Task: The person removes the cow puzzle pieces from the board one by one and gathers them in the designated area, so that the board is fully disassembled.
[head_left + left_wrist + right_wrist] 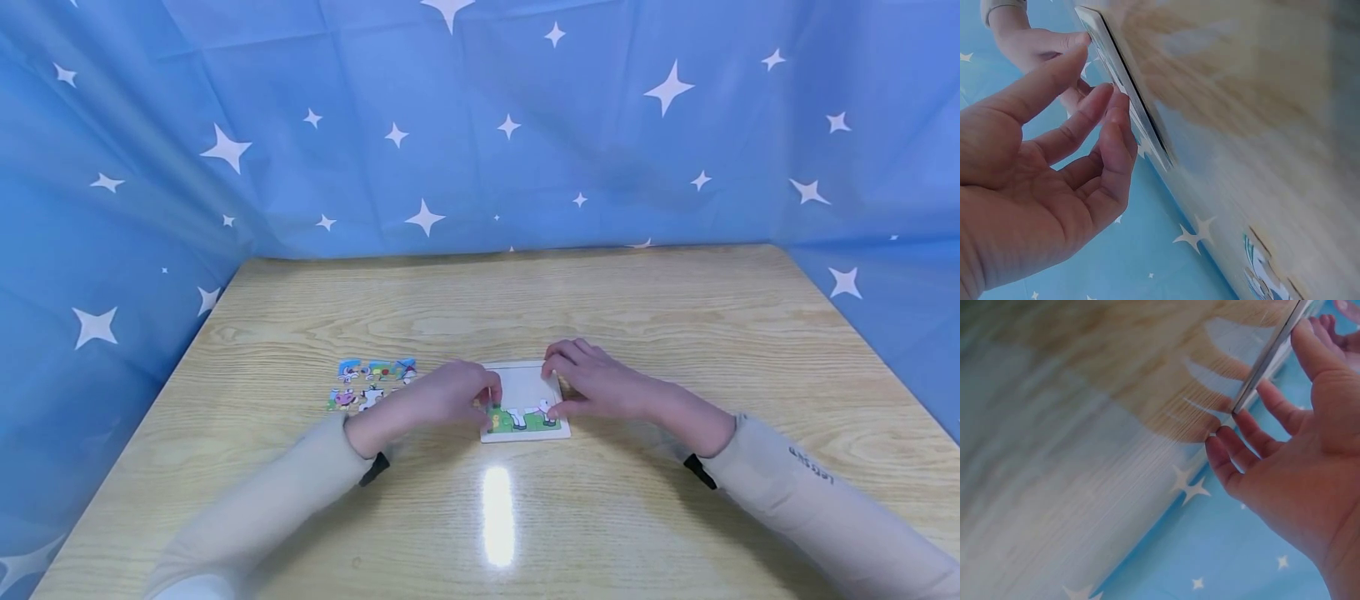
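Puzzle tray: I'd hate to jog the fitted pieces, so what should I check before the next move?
1. Tray flat on the table: ok.
2. Right hand at the tray's right edge: ok.
3. Fitted pieces all fully seated: cannot tell; left hand covers part.
4. Tray's far part bare for more pieces: ok.
5. Loose pieces in view, left of the tray: ok.
6. Picture complete: not ok.

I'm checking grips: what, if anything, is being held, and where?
No clear grip shows. The right hand touches the puzzle board at its right edge; whether the left hand, at the left side, holds anything cannot be told.
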The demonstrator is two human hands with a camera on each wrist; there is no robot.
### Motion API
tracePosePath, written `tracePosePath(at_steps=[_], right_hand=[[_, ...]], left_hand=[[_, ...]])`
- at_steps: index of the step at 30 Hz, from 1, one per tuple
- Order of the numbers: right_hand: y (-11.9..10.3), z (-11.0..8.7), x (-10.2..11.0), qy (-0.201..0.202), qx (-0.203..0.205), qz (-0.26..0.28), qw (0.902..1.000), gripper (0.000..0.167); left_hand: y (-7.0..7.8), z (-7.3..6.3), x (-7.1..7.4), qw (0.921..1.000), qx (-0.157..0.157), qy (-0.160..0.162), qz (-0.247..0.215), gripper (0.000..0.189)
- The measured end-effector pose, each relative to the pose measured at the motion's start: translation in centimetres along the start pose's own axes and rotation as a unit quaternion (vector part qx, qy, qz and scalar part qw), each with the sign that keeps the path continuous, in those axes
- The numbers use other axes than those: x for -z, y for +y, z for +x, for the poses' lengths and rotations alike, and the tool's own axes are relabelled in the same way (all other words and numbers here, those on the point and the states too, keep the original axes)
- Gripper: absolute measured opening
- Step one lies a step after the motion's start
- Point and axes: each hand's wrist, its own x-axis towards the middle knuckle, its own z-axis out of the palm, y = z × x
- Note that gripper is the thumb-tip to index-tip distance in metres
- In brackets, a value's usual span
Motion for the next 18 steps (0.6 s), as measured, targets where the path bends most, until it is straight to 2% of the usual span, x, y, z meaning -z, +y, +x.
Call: tracePosePath(at_steps=[4,8,12,13,18], right_hand=[[-2.0,0.0,1.4,-0.011,-0.011,0.010,0.9998,0.044],[-2.0,0.0,1.4,-0.010,-0.008,0.005,0.9999,0.043],[-2.9,0.2,1.9,-0.027,-0.031,0.007,0.9991,0.041],[-2.1,0.2,1.3,-0.029,-0.033,0.005,0.9990,0.043],[-2.1,0.2,1.3,-0.035,-0.040,0.004,0.9986,0.042]], left_hand=[[0.3,0.1,-0.1,1.0000,0.006,-0.005,-0.001,0.020],[0.4,0.1,-0.2,0.9999,0.010,-0.006,-0.008,0.022],[0.6,0.1,-0.2,1.0000,0.003,-0.004,-0.005,0.025],[0.6,0.1,-0.2,1.0000,0.003,-0.005,-0.002,0.026],[0.7,0.3,-0.4,1.0000,0.006,-0.006,0.004,0.029]])
